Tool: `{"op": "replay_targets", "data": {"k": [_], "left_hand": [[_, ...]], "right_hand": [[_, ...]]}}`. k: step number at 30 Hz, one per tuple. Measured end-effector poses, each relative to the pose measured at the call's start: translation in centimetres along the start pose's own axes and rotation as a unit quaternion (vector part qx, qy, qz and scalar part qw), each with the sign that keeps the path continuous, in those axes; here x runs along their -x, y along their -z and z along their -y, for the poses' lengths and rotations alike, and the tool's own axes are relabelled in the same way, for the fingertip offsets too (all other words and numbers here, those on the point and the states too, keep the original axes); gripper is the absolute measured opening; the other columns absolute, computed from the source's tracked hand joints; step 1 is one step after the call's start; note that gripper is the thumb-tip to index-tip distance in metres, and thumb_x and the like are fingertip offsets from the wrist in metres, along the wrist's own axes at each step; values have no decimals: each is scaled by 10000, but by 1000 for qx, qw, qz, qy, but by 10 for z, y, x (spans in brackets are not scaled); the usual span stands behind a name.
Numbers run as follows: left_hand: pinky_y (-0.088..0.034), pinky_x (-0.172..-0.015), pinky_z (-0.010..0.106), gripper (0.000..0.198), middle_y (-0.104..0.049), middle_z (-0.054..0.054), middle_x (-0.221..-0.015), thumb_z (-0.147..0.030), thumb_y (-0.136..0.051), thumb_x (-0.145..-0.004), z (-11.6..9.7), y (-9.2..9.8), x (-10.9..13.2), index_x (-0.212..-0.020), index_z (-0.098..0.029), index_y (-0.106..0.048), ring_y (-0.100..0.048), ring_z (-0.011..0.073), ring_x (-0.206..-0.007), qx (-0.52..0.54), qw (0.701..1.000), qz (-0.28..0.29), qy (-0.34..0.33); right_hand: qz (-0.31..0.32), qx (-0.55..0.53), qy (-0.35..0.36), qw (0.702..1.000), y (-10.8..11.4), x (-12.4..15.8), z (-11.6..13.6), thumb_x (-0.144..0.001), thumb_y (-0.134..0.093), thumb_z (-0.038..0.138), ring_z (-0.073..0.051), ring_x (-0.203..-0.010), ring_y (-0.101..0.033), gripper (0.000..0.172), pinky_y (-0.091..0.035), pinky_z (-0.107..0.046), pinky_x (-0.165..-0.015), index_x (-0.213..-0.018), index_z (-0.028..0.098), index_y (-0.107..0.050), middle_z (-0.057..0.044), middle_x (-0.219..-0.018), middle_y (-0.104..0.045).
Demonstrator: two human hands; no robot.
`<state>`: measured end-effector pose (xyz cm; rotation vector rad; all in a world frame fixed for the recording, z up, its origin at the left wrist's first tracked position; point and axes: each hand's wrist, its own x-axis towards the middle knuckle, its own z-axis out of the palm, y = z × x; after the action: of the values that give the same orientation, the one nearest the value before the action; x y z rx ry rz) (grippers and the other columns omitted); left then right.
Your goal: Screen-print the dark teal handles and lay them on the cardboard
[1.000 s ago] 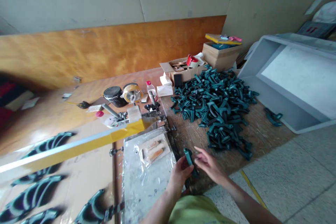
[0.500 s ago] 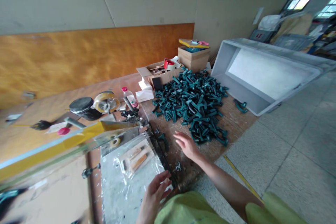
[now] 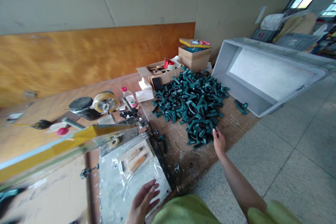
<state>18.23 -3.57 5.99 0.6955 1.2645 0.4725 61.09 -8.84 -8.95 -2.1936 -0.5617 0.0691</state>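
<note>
My right hand (image 3: 219, 142) is at the near right edge of a heap of dark green curved plastic grip pieces (image 3: 191, 101). Its fingers reach forward against the outer pieces; no piece shows clearly in its grasp. Low in view, my left hand (image 3: 144, 199) hovers over the near part of a grey board (image 3: 112, 189) covered in clear plastic, fingers apart and holding nothing. A single green piece (image 3: 163, 143) lies by the board's dark edge. Another loose green piece (image 3: 240, 106) rests right of the heap.
A large grey plastic crate (image 3: 258, 112) lies on its side at right. Behind the heap are cardboard boxes (image 3: 195, 61). A bottle (image 3: 129, 97), black tub (image 3: 83, 107) and tape roll (image 3: 106, 102) stand left. Small metal parts (image 3: 177, 168) lie near the table edge.
My right hand has moved right and forward to the heap's edge, and the near right pieces have shifted left. My left hand has drawn down and left.
</note>
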Motion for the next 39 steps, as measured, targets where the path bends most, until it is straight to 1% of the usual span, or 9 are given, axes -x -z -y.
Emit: {"op": "replay_targets", "data": {"k": [6, 12, 17, 21, 24, 28, 31, 34, 39], "left_hand": [[-563, -848, 392, 603, -727, 122, -1045, -569, -831, -546, 0, -2, 4, -986, -171, -720, -681, 312, -1004, -7, 1000, -4, -20], [-569, -779, 369, 627, -732, 128, -1019, -577, -835, -513, 11, 0, 5, -970, -165, -713, -696, 291, -927, 15, 997, -61, -47], [-564, -774, 373, 612, -734, 133, -1006, -560, -827, -527, 18, 3, 8, -975, -161, -709, -695, 293, -924, 31, 996, -70, -50], [-563, -784, 382, 615, -734, 136, -1012, -554, -824, -532, 21, 11, 15, -988, -159, -709, -691, 303, -943, 42, 994, -83, -57], [-566, -795, 378, 610, -736, 132, -1023, -553, -820, -539, 23, 21, 21, -992, -160, -709, -688, 308, -966, 51, 991, -104, -63], [-571, -795, 363, 604, -733, 126, -1041, -537, -819, -558, 25, 36, 28, -1014, -158, -705, -689, 296, -978, 71, 986, -131, -73], [-571, -790, 362, 605, -730, 133, -1048, -517, -818, -576, 24, 50, 33, -1038, -147, -694, -691, 290, -970, 88, 981, -150, -84], [-569, -783, 369, 594, -730, 142, -1028, -501, -821, -575, 22, 66, 37, -1025, -134, -694, -697, 288, -941, 106, 973, -180, -102], [-562, -784, 363, 584, -726, 136, -1015, -469, -828, -578, 10, 93, 42, -1027, -124, -686, -699, 256, -896, 138, 958, -210, -140]], "right_hand": [[-16, -29, 20, 999, -44, 45, 55, -867, -349, 686, -288, -1182, -553, 735, -375, -440, -1030, -1281, 122, -573, -187, -1285, -608], [3, -2, 27, 1000, -69, 72, 78, -875, -382, 655, -307, -1211, -529, 755, -361, -467, -1038, -1353, 78, -485, -230, -1306, -571], [75, 52, 93, 992, -47, 72, 73, -919, -345, 562, -285, -1170, -552, 633, -408, -442, -987, -1333, 112, -506, -197, -1244, -605], [99, 125, 185, 970, -15, 66, 74, -924, -398, 497, -262, -1019, -607, 449, -448, -392, -894, -1142, 175, -623, -143, -1048, -661], [214, 181, 243, 929, -3, 77, 80, -883, -530, 460, -243, -901, -641, 286, -463, -339, -795, -962, 209, -642, -102, -948, -679], [317, 227, 241, 889, -6, 96, 80, -802, -637, 232, -229, -859, -664, 228, -448, -299, -710, -1026, 235, -590, -79, -950, -697], [332, 178, 206, 903, -10, 95, 78, -759, -581, 143, -217, -836, -662, 235, -454, -306, -718, -973, 237, -562, -55, -906, -684], [362, 50, 152, 918, -16, 84, 91, -708, -558, 197, -191, -725, -637, 172, -478, -316, -688, -870, 237, -514, -6, -817, -633], [387, -82, 196, 897, -45, 99, 167, -752, -597, 425, -195, -758, -598, 222, -481, -336, -737, -816, 244, -486, 17, -779, -586]]}}
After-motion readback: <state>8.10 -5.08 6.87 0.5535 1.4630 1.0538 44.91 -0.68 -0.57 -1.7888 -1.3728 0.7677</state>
